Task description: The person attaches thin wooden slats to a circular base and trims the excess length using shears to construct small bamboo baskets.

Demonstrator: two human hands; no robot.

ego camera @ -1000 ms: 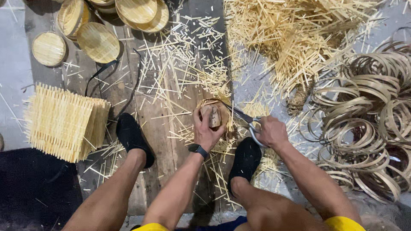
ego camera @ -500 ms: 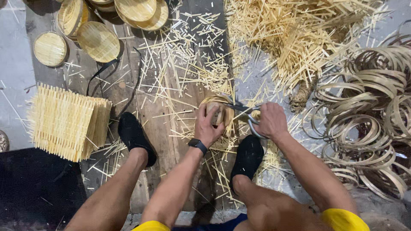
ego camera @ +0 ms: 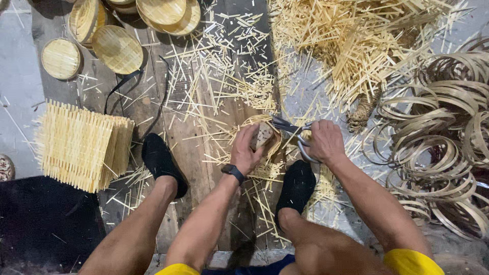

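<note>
Bamboo offcuts [ego camera: 356, 46] heaped ahead, bamboo hoops [ego camera: 438, 132] piled right, stacked slat mats [ego camera: 76, 145] left. Between the feet, the left hand [ego camera: 248, 150] clamps a round woven tray [ego camera: 265, 133]. The right hand [ego camera: 326, 141], closed on scissors [ego camera: 295, 130], has the blades at the tray's rim.

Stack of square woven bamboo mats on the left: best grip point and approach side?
Grip the stack of woven mats probably by its right edge, from above: there the layers fan out and show separate edges, so fingers can pinch several. The left side lies flat, with loose slat ends sticking out.
</note>
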